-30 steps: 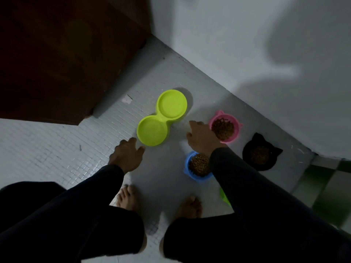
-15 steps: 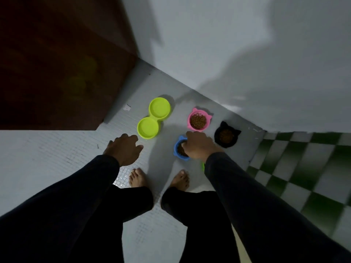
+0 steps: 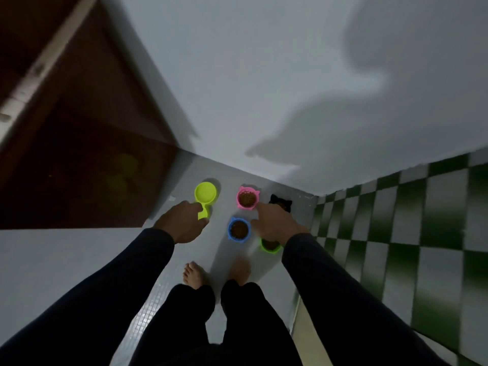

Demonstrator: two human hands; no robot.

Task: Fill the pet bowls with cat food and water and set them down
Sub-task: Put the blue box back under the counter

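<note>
**Hands lift away from the bowls on the floor**

Both hands have risen since a moment ago. Double green bowl sits empty on the floor; light, stiff plastic, best gripped at its narrow waist. Left hand hovers above it, loosely curled, empty. Right hand, open, hangs over the kibble-filled bowls.

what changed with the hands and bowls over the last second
The camera rose as the person stood up, so more wall and checkered floor show. The right hand left the blue bowl and now sits in front of the black bowl, uncovering a green bowl below it. The left hand now overlaps the yellow-green double bowl. All bowls stayed in place on the floor, the kibble unchanged.
</note>
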